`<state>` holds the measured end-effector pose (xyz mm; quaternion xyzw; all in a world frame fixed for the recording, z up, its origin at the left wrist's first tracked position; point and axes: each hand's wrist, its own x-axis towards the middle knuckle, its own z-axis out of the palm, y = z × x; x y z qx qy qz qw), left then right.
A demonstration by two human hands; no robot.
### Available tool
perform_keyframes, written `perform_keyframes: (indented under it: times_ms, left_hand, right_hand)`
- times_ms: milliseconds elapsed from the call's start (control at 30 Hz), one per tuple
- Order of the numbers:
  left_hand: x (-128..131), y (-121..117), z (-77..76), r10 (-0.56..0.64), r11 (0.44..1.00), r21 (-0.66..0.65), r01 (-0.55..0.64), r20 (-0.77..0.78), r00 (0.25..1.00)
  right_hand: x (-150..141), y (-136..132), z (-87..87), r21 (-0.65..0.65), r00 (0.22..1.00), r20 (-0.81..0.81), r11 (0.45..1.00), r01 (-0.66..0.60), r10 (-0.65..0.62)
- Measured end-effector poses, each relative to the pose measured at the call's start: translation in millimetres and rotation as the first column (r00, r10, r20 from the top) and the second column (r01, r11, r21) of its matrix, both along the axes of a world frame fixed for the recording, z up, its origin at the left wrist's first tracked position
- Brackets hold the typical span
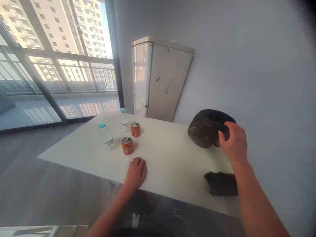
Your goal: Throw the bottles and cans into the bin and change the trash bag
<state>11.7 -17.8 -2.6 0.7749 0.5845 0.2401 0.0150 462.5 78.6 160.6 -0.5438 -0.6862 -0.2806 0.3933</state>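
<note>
My right hand [234, 140] is at the rim of a black plastic bag [202, 130], thumb and fingers gripping its edge. The bag stands rounded and open-topped near the wall. My left hand [137, 172] rests on the white table [168, 164] near its front edge, fingers curled in with nothing seen in them. Just beyond it stand two orange drink cans [127, 146] [135, 130]. Left of the cans are two clear bottles with teal caps, a nearer bottle [106, 140] and a farther bottle [124, 121], all upright.
A folded black bundle [221, 184] lies on the table, partly behind my right forearm. A white refrigerator [170, 75] stands behind the table against the grey wall [247, 65]. Sliding glass doors [49, 82] with dark frames are on the left.
</note>
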Motion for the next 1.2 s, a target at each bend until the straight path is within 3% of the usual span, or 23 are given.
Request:
perform_keyframes:
  times_ms: [100,167,233,300,400,533,733,867,967,1033,1067,1100,1133,1200]
  left_hand:
    - [1,-1,0.2,0.015,1.000,-0.002,-0.015,-0.001,1.000]
    - [1,-2,0.4,0.012,1.000,-0.004,-0.012,0.002,1.000]
    - [1,-2,0.6,0.006,1.000,-0.002,-0.006,0.012,1.000]
    - [1,-2,0.8,0.002,1.000,-0.003,-0.002,0.026,1.000]
    - [1,-2,0.3,0.003,1.000,-0.021,-0.003,0.038,0.999]
    - [1,-2,-0.6,0.002,0.999,-0.035,0.000,0.046,0.999]
    - [1,-3,-1.6,0.002,1.000,-0.007,-0.001,0.090,0.996]
    - [2,-2,-1.1,0.011,1.000,-0.008,-0.011,0.119,0.993]
    - [3,-3,1.4,-0.006,1.000,0.020,0.002,0.226,0.974]
    - [-1,-5,4.8,-0.036,0.997,0.081,0.008,0.345,0.938]
    - [-5,-6,7.3,-0.049,0.991,0.133,-0.006,0.407,0.912]
    - [-10,-7,10.5,-0.054,0.979,0.198,-0.044,0.464,0.884]
    - [-15,-7,14.3,-0.046,0.959,0.263,-0.105,0.511,0.858]
    - [-28,-4,23.3,0.012,0.892,0.365,-0.267,0.572,0.820]
  right_hand:
    - [16,56,12.8,-0.162,0.982,0.067,0.969,0.185,-0.176]
    - [27,82,13.0,-0.341,0.958,0.104,0.895,0.288,-0.268]
    - [31,96,11.2,-0.448,0.954,0.141,0.842,0.299,-0.264]
    - [25,98,9.2,-0.416,0.964,0.171,0.872,0.257,-0.202]
    - [-7,81,6.4,-0.273,0.971,0.204,0.946,0.177,-0.123]
    - [-78,38,1.8,-0.175,0.984,0.168,0.984,-0.021,0.051]
    - [-189,-8,-4.2,-0.156,0.951,0.143,0.955,-0.250,0.273]
    - [-226,-22,4.9,-0.173,0.929,0.046,0.919,-0.355,0.368]
    - [-219,-30,9.6,-0.178,0.883,-0.002,0.868,-0.463,0.470]
    - [-198,-27,0.3,0.022,0.857,-0.169,0.872,-0.490,0.486]
    - [-184,-21,-9.2,0.177,0.825,-0.309,0.881,-0.438,0.472]
    - [-169,-13,-21.7,0.312,0.760,-0.484,0.897,-0.313,0.434]
    - [-155,-3,-36.2,0.343,0.671,-0.647,0.924,-0.167,0.361]
    - [-130,21,-67.7,0.169,0.433,-0.880,0.981,-0.096,0.194]
